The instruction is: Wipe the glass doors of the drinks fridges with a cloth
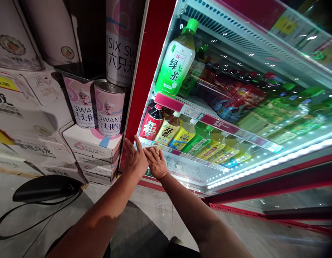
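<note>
My left hand (135, 157) is at the left edge of the lit fridge, its fingers apart and pointing up along the red frame (152, 46). Beside it, my right hand (155, 163) presses a crumpled beige cloth (152, 148) against the front edge of a lower shelf. Just above the hands stand a red-labelled bottle (151, 123), a bottle with a cream label (168, 129) and a yellow-labelled bottle (184, 135). One shelf higher is a large green tea bottle (175, 64).
Left of the fridge, pink cans (109, 109) stand on stacked white boxes (93, 143). A black bag (47, 189) with a strap lies on the grey tiled floor (166, 215). More bottles fill the shelves to the right.
</note>
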Demonstrator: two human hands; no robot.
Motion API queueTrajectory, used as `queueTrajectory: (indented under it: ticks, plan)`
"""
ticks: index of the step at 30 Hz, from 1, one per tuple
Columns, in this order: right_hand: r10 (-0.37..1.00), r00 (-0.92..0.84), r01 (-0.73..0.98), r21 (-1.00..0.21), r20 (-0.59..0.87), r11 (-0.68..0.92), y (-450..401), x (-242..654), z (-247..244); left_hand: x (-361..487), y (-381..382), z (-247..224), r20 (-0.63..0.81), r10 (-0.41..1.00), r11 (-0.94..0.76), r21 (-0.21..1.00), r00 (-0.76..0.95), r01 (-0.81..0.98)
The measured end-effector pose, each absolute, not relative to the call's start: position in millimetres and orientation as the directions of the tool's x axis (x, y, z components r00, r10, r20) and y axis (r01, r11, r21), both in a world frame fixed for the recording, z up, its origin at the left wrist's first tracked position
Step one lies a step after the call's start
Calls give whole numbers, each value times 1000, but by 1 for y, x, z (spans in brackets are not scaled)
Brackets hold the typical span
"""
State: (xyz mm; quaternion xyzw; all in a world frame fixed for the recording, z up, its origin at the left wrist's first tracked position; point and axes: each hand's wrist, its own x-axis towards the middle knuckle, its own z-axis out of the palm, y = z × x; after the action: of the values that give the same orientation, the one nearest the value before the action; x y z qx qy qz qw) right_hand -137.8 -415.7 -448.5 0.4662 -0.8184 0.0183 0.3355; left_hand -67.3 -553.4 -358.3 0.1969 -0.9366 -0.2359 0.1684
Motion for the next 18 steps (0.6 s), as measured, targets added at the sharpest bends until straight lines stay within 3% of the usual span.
queueTrajectory:
  ticks: [4, 8, 11, 18]
  plan:
    - [-797, -357, -802, 277, 488, 529, -398, -137, -453, -70, -545, -387, 255, -430, 815, 523, -866, -250]
    - [-725, -413, -729, 278, 551, 626, -384, -137, -437, -73, -545, -399, 327, -380, 844, 505, -865, -180]
    - [-679, -483, -676, 257, 553, 690, -371, -132, -447, -73, -537, -406, 375, -302, 874, 475, -877, -98]
    - [-716, -510, -712, 234, 476, 662, -340, -127, -467, -75, -516, -443, 486, -94, 928, 358, -869, 100]
